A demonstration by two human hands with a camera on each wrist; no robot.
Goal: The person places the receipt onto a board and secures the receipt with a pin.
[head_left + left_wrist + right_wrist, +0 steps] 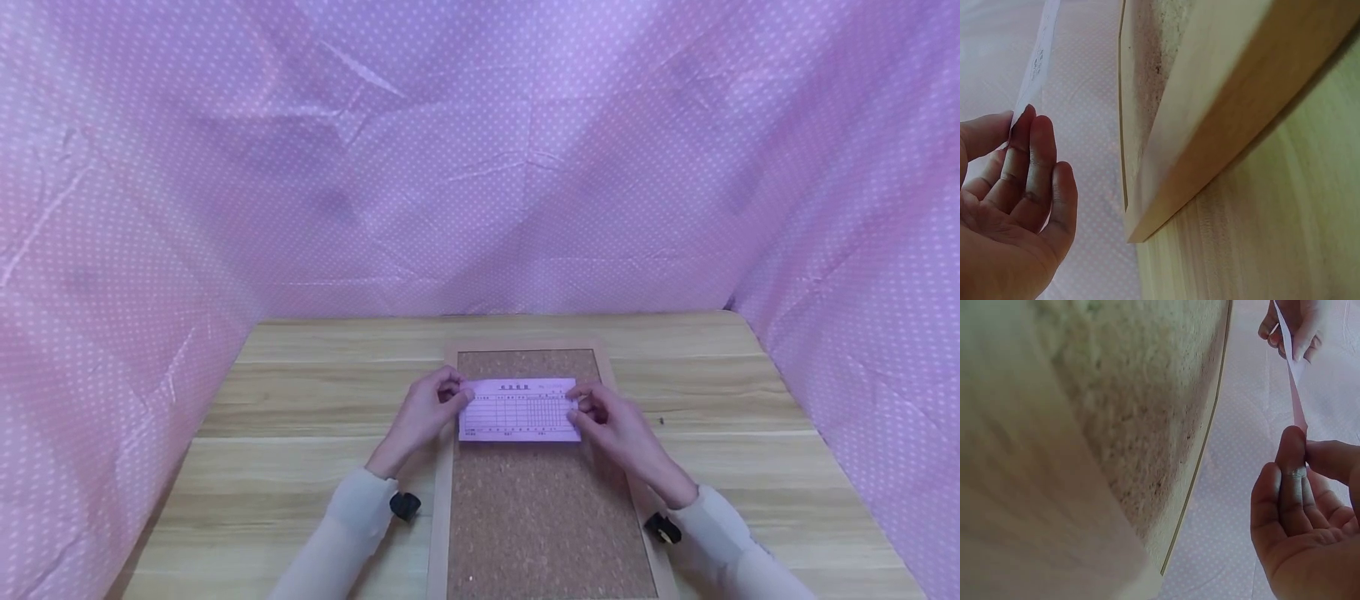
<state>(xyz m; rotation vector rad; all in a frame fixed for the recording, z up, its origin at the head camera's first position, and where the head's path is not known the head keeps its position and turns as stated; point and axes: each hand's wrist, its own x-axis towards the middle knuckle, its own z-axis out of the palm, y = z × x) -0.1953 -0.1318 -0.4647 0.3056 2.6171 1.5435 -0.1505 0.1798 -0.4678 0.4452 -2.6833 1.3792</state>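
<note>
A pink printed form slip (517, 410) with a ruled table on it is held up over the cork board (547, 517). My left hand (431, 412) pinches its left edge between thumb and fingers, and my right hand (618, 429) pinches the right edge. In the left wrist view the paper (1038, 59) appears nearly edge-on, gripped by the left thumb and index finger (1019, 125). The right wrist view shows the slip (1295, 394) standing apart from the board, the right thumb and fingertips at its near edge and the left hand (1300, 328) at its far edge.
The cork board has a light wooden frame (441, 517) and lies on a wood-grain table (315, 400). A small dark speck (662, 421) is on the table to the right. Pink dotted cloth (480, 167) hangs behind and along both sides.
</note>
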